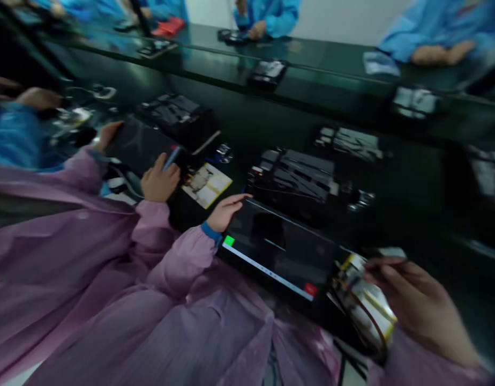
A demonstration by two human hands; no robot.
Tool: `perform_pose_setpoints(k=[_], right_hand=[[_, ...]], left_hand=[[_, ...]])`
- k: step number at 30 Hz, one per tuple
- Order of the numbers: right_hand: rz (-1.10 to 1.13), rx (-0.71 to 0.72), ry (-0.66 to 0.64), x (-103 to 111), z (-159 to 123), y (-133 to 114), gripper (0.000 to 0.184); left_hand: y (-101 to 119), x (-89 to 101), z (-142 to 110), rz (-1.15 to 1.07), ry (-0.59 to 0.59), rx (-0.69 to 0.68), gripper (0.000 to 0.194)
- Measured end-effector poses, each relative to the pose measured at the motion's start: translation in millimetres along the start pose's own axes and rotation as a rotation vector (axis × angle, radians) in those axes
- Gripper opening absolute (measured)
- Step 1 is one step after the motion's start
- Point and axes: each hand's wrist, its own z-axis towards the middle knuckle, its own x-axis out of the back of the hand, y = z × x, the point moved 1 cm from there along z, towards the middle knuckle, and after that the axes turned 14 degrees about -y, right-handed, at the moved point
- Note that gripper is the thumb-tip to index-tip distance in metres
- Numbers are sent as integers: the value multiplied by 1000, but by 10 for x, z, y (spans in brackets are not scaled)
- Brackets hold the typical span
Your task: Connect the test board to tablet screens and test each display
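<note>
A dark display panel point(285, 241) lies tilted in front of me. Its screen is lit, with a green square, a red square and a pale bar along the near edge. My left hand point(225, 213) grips the panel's far left corner, its fingers along the edge. Against the panel's right side is a white, yellow-edged battery pack point(378, 303) with wires and a circuit board. My right hand point(416, 300) hovers over this pack with fingertips pinched together. What the pinch holds, if anything, is blurred and cannot be made out.
Just beyond the panel stands a stack of dark panels point(295, 174); a crumpled clear packet point(360, 199) lies right of it. At left, a co-worker's hand point(161, 179) rests on another panel point(141, 142). More parts and co-workers in blue sleeves point(285, 19) line the far glass shelf point(331, 56).
</note>
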Motion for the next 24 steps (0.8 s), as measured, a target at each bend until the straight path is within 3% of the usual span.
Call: perform_pose_setpoints(k=[2, 5, 10, 16, 24], right_hand=[[408, -119, 90, -187, -147, -127, 21], [647, -148, 236, -450, -252, -216, 32], [669, -236, 356, -680, -304, -184, 39], [718, -260, 232, -721, -248, -245, 47], [652, -202, 209, -694, -202, -311, 40]], left_hand=[[-35, 33, 45, 7, 56, -4, 35], [-64, 68, 91, -4, 160, -46, 38], [-59, 68, 103, 23, 231, -104, 36], [-34, 38, 105, 92, 309, -125, 34], [-38, 21, 106, 62, 310, -90, 31]])
